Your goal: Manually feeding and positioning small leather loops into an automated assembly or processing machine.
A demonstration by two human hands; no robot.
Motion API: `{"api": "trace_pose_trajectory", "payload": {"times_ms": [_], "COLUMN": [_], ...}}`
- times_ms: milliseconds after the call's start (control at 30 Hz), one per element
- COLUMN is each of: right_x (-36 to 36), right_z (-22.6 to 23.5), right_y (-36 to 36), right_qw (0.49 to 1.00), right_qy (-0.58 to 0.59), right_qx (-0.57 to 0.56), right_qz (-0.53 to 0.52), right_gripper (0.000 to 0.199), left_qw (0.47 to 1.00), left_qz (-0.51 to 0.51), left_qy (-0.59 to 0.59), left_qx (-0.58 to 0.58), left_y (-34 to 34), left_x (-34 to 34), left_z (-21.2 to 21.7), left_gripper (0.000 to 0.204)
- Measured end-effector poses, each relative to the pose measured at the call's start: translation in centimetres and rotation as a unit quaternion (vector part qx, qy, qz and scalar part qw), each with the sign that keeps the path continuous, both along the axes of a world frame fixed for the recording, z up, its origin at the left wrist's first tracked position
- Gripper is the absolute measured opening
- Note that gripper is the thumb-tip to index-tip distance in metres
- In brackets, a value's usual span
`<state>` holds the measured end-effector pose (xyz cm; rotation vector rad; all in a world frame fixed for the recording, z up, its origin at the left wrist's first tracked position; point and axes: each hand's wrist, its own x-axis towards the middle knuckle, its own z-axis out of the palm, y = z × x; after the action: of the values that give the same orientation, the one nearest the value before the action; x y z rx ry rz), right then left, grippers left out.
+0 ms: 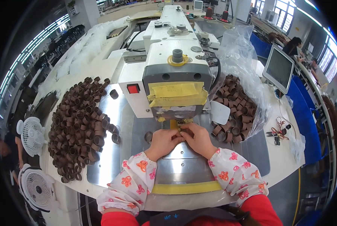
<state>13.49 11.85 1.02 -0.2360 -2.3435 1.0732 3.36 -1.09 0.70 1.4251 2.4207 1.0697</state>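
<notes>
My left hand [164, 142] and my right hand [198, 138] meet under the head of a white industrial sewing machine [172, 71], fingers pinched together on a small brown leather loop [183, 130] at the needle area. The loop is mostly hidden by my fingers. Both hands rest on the shiny metal plate [179, 165]. A large heap of brown leather loops [80, 128] lies to my left. A second heap of the same loops [236, 109] lies to my right, spilling from a clear plastic bag [240, 56].
A tilted grey screen [278, 69] stands at the right, with small snips [274, 132] on the table near it. Two white fans [32, 135] sit beside the table's left edge. A person [294, 47] works at a far bench.
</notes>
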Motion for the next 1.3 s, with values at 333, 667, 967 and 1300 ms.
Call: {"api": "trace_pose_trajectory", "payload": {"times_ms": [333,667,967,1300], "right_x": [1.0,-0.3,-1.7,-2.4], "right_z": [0.5,0.5,0.2,-0.5], "right_y": [-2.7,2.2,2.9,2.8], "right_qw": [0.974,0.994,0.998,0.998], "right_qy": [0.028,-0.003,0.024,0.048], "right_qx": [-0.038,-0.022,-0.016,0.002], "right_qz": [0.221,0.106,0.05,0.048], "right_gripper": [0.016,0.018,0.005,0.008], "left_qw": [0.964,0.994,0.997,0.997], "left_qz": [-0.102,-0.015,0.067,0.037], "left_qy": [-0.163,-0.103,0.037,0.049], "left_qx": [0.181,-0.019,0.002,-0.048], "left_y": [0.3,-0.6,1.4,1.2], "left_x": [-1.7,-2.1,-2.5,-3.5], "left_z": [0.5,1.6,0.0,-0.2], "left_gripper": [0.03,0.022,0.027,0.026]}}
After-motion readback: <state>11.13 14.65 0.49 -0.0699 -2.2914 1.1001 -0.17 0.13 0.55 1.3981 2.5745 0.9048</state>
